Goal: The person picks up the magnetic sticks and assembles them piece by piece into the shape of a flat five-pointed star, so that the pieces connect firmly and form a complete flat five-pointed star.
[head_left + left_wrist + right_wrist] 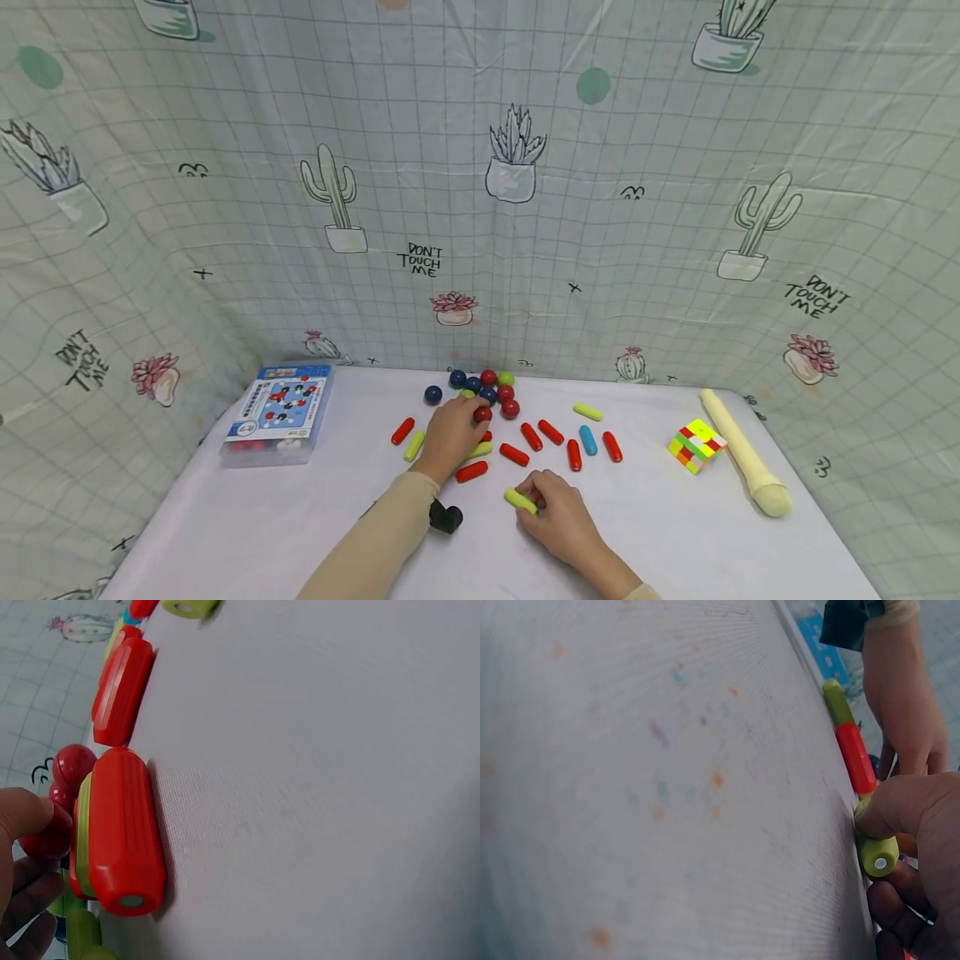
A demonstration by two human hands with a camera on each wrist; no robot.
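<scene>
**Both hands on pieces, mid-worktop**

I see my left hand [452, 433] pinching a red ball [482, 413] at the near side of the ball cluster [487, 387], which sits by the far edge of the worktop [675, 533]. My right hand [558, 508] is clamped on a yellow-green rod [520, 500], toward the near edge, centre. Red rods [542, 433] lie scattered between the two hands and off to the right (one blue rod [587, 439] among them). A boxed kit [279, 411] sits at the far-left corner; a colour cube [696, 445] and a cream recorder [742, 454] lie along the right edge.
</scene>
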